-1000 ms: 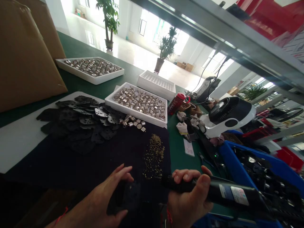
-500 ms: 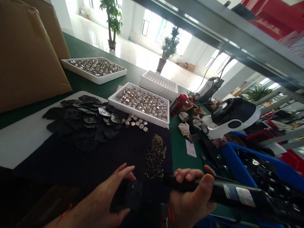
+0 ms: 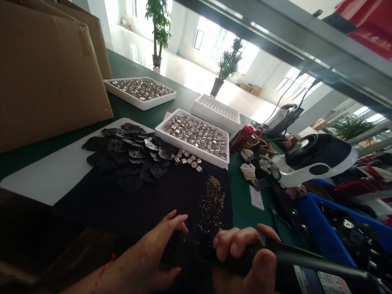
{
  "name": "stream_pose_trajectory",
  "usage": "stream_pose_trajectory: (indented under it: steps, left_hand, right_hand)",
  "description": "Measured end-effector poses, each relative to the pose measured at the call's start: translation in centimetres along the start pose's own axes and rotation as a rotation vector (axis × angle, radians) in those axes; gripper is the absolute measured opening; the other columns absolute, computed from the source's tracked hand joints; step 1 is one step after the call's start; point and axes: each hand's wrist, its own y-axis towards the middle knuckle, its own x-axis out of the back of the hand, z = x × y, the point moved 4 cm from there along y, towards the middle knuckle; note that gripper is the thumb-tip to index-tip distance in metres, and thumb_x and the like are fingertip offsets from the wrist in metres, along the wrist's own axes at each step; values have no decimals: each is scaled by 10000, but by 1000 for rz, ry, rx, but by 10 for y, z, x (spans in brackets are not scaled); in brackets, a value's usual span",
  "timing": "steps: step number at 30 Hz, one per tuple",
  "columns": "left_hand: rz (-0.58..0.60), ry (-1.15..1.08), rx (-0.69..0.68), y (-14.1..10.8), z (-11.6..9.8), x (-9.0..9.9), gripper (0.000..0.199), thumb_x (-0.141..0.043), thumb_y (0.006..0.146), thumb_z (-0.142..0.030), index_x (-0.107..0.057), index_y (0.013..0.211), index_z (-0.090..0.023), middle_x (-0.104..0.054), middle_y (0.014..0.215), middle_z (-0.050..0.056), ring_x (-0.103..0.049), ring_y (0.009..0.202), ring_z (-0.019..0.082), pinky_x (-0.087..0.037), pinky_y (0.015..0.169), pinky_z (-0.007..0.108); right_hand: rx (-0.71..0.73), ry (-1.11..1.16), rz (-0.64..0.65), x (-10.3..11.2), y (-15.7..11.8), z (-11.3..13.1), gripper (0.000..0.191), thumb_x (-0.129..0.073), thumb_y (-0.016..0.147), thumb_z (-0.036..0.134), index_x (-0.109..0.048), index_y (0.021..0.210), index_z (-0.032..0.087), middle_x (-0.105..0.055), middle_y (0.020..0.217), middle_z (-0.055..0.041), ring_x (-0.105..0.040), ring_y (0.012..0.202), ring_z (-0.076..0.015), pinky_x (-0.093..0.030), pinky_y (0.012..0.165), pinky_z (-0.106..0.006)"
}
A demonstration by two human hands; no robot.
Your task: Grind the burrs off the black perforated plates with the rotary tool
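Observation:
My right hand (image 3: pixel 241 253) is wrapped round a black power screwdriver (image 3: pixel 294 257), which lies nearly level with its front end pointing left. Opposite it, my left hand (image 3: pixel 156 245), with a red string at the wrist, curves its thumb and fingers around the edges of a dark plate (image 3: pixel 180 255). The plate is hard to make out against the dark cloth. The screwdriver's front end is at the plate; shadow hides whether the bit touches it. Just beyond, small brass-coloured screws (image 3: pixel 214 196) lie scattered on the dark cloth (image 3: pixel 171 200).
Black plates (image 3: pixel 131 151) are heaped at the left. White trays (image 3: pixel 192 141) (image 3: pixel 143 107) hold small metal cylinders, and several lie loose. A red bottle (image 3: pixel 243 136), a fan (image 3: pixel 318 157) and a blue bin (image 3: pixel 318 224) stand rightward. A large cardboard box (image 3: pixel 55 81) fills the left.
The screwdriver has come left and down, its front end now at the dark plate between my left fingers. The whole view has shifted, so the bench things sit further right.

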Motion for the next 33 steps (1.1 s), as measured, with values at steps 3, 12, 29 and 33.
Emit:
stream_pose_trajectory:
  steps: [3, 12, 29, 33]
  left_hand:
    - [5, -19, 1, -3, 4, -5, 1126, -727, 724, -16, -228, 1664, -382, -686, 1392, 18, -574, 1507, 313, -411, 1320, 553]
    - [-89, -40, -36, -5, 13, -18, 1130, -677, 658, -45, -261, 1664, -349, -696, 1348, 21, -605, 1467, 319, -412, 1320, 573]
    - [-8, -38, -51, 3, 6, -10, 1151, -744, 678, -29, -209, 1637, -372, -671, 1388, 22, -630, 1434, 323, -406, 1328, 576]
    - [23, -44, -54, 8, 1, -4, 1150, -756, 699, -16, -184, 1624, -389, -669, 1365, 9, -687, 1353, 278, -368, 1346, 585]
  right_hand:
    - [10, 7, 34, -3, -3, -3, 262, -765, 974, 448, -698, 1138, 254, -566, 633, 98, -502, 409, -104, -498, 430, -249]
    - [20, 12, 79, -6, -6, -7, 224, -734, 1007, 404, -718, 1169, 249, -582, 667, 88, -534, 444, -94, -504, 456, -236]
    - [-66, -150, 303, -18, -9, -12, 150, -725, 1024, 299, -600, 969, 236, -542, 703, 87, -549, 521, -88, -510, 505, -231]
    - [-90, -140, 276, -20, -7, -13, 172, -758, 999, 293, -607, 946, 231, -544, 689, 90, -547, 499, -84, -515, 494, -230]
